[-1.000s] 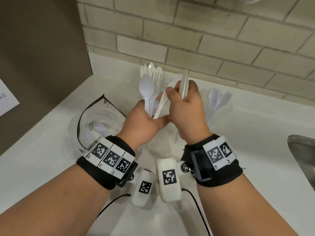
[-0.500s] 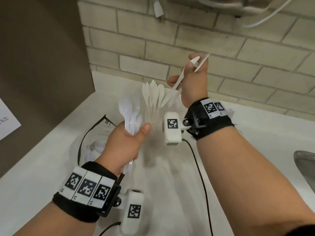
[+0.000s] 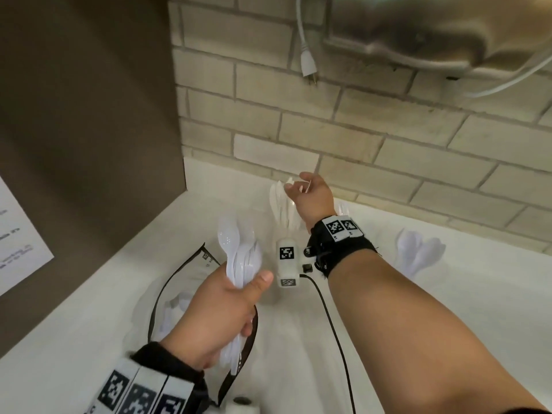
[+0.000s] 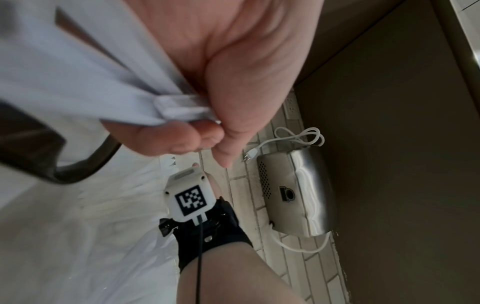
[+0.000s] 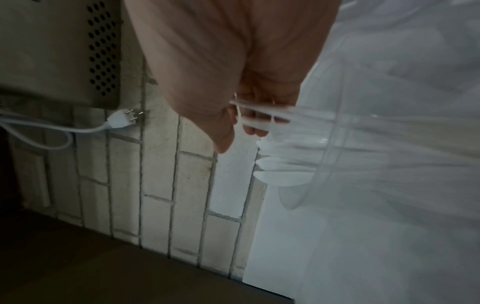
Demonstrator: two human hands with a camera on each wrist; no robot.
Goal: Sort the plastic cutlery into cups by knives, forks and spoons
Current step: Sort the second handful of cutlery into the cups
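Note:
My left hand (image 3: 227, 312) grips a bundle of white plastic spoons (image 3: 236, 252) by the handles, bowls up, above the white counter; the handle ends (image 4: 168, 107) show in the left wrist view under my curled fingers. My right hand (image 3: 310, 192) reaches to the back, near the brick wall, and pinches thin white knives (image 5: 257, 119) just over a clear cup (image 5: 330, 164) that holds several knives (image 3: 279, 207). A second clear cup with spoons (image 3: 418, 255) stands to the right. More white cutlery tips (image 3: 343, 209) peek out behind my right wrist; I cannot tell their kind.
An open clear bag with a black edge (image 3: 167, 294) lies on the counter under my left hand, with some white cutlery in it. A brown panel (image 3: 89, 130) closes the left side. A metal appliance (image 3: 418, 34) with a dangling white plug (image 3: 307, 64) hangs on the brick wall.
My right hand has come down from head height to just over the knife cup, still holding the knives. My left hand stays near the bag with the spoons.

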